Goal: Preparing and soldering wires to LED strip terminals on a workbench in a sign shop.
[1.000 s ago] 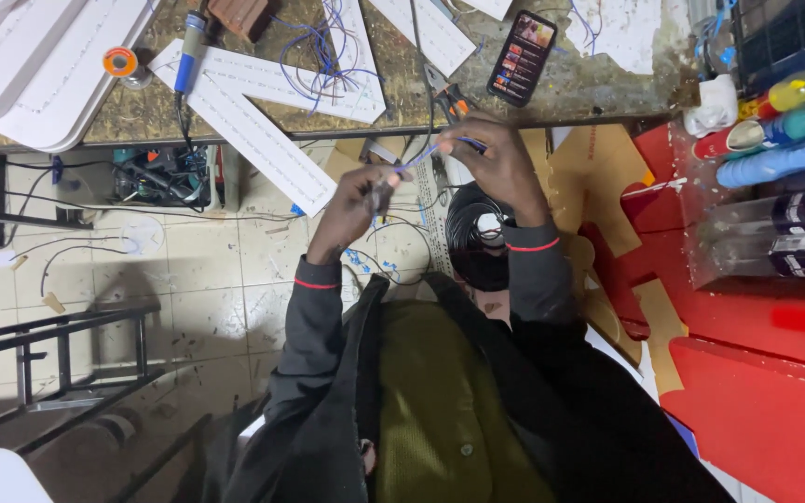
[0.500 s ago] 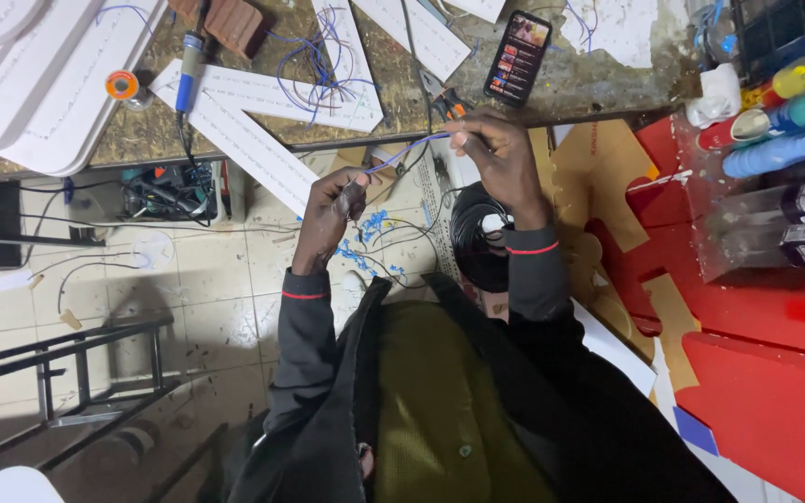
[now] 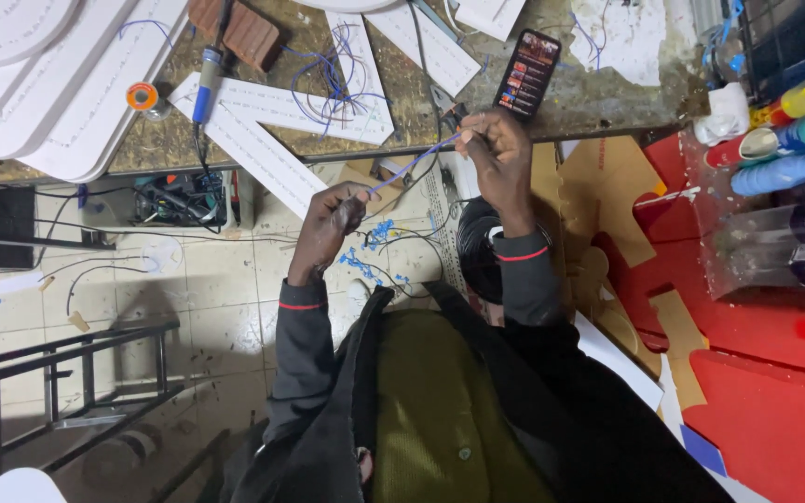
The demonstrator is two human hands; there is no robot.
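Blue wire (image 3: 414, 164) runs taut between both hands, just off the near edge of the workbench (image 3: 347, 140). Left hand (image 3: 333, 219), below that edge, pinches the wire's lower end between thumb and fingertips. Right hand (image 3: 496, 149), at the edge, pinches the upper end with fingers pressed together. Phone (image 3: 526, 74) lies on the workbench just beyond the right hand. White letter panel (image 3: 263, 126) with loose blue wiring lies on the workbench left of the phone.
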